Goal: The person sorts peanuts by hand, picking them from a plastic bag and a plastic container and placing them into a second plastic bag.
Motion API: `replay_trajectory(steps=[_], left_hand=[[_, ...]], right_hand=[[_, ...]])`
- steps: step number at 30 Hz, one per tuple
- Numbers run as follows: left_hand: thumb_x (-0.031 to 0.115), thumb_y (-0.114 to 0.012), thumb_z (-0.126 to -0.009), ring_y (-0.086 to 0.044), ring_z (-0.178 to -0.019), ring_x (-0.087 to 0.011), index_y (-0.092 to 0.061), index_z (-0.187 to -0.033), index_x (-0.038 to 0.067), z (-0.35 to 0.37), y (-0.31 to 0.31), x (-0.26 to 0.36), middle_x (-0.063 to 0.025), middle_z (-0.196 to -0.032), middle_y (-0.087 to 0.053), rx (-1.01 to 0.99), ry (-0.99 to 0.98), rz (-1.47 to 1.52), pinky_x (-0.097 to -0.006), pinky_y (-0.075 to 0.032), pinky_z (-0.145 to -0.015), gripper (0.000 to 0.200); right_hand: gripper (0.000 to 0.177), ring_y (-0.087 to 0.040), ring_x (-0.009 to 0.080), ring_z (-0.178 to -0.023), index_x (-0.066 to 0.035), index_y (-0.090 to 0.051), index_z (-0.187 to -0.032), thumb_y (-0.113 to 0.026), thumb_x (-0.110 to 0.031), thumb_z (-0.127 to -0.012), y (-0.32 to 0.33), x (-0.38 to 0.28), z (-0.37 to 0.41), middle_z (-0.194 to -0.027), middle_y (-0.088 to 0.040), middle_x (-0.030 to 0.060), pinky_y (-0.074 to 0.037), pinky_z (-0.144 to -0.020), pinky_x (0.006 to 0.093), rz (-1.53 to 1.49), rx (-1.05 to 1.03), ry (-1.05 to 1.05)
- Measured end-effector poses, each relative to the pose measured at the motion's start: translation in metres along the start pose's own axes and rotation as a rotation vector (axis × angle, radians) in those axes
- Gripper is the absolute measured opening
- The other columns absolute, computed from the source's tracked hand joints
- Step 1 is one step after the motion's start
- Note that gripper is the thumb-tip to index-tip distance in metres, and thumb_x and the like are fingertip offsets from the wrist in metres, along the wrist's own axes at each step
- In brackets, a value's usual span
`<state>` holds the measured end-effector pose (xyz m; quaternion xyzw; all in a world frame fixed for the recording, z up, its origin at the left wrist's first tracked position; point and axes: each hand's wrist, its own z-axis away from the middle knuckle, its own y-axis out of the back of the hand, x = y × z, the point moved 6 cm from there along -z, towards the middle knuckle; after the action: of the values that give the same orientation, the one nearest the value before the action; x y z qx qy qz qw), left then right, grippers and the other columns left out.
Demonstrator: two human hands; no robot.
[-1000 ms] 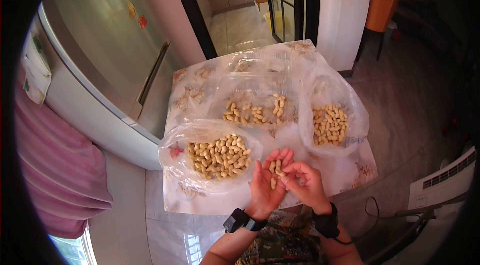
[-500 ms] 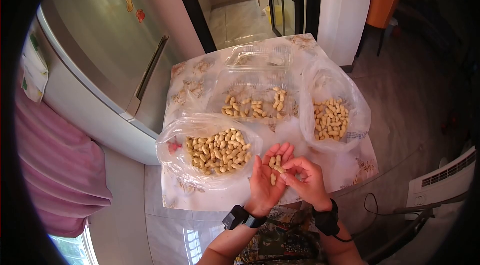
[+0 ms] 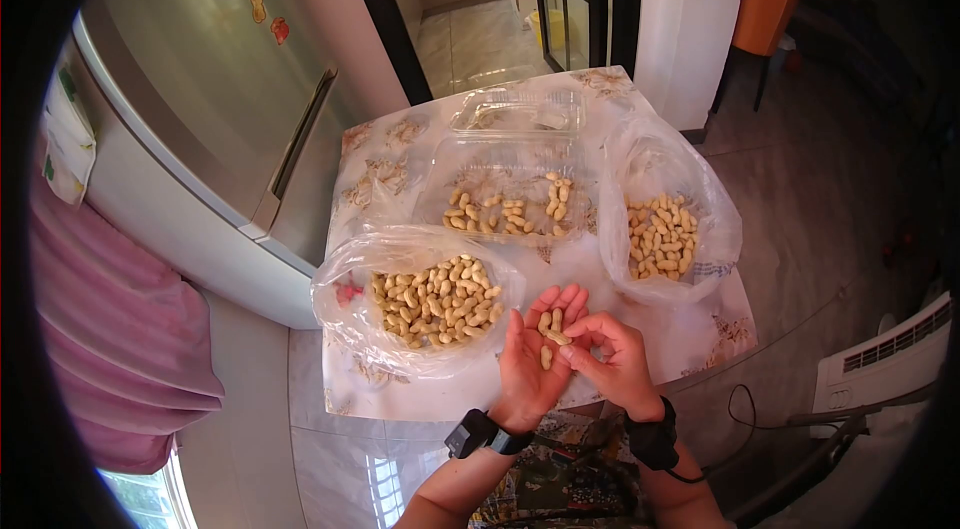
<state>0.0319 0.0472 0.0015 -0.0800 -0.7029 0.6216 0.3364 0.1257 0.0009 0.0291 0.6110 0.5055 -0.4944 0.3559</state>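
Palm up and slightly cupped, my left hand (image 3: 530, 379) holds a few unshelled peanuts (image 3: 546, 357) near the table's front edge. My right hand (image 3: 622, 369) meets it from the right, with thumb and index finger pinched on one peanut (image 3: 558, 337) over the left palm. Just left of my hands lies an open clear plastic bag (image 3: 340, 314) with a large heap of peanuts (image 3: 435, 304). Another clear bag (image 3: 715, 214), to the right, holds a smaller heap (image 3: 662, 237).
Beyond the bags, a clear plastic clamshell box (image 3: 500, 157) stands open with peanuts grouped along its near side. The patterned table (image 3: 395, 134) carries everything. A refrigerator (image 3: 210, 79) stands on the left, an orange chair (image 3: 767, 9) at the far right.
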Motion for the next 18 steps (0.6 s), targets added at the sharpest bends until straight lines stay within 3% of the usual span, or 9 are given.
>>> replay_trajectory(steps=[17,18], left_hand=[[0.048,-0.036,-0.1,-0.032,-0.139,-0.0313,-0.041,-0.136,0.001,-0.0004,-0.0004,-0.0004,-0.0185,-0.145,-0.039,0.016,-0.002,0.039,-0.0461,-0.025,-0.115,0.059],[0.048,-0.037,-0.1,-0.032,-0.138,-0.0315,-0.042,-0.135,0.0,-0.0006,-0.001,-0.0005,-0.019,-0.145,-0.039,0.018,-0.005,0.052,-0.0458,-0.025,-0.115,0.059]], right_hand=[[0.018,-0.062,0.0085,-0.077,0.001,-0.063,-0.098,-0.07,-0.001,-0.081,-0.0007,-0.0021,0.0019,-0.086,-0.068,0.0045,-0.049,-0.069,0.0243,-0.07,0.031,-0.075],[0.018,-0.062,0.0088,-0.076,0.001,-0.063,-0.098,-0.071,-0.001,-0.081,0.0022,-0.0078,0.0022,-0.085,-0.068,0.0048,-0.049,-0.068,0.0244,0.047,0.082,0.019]])
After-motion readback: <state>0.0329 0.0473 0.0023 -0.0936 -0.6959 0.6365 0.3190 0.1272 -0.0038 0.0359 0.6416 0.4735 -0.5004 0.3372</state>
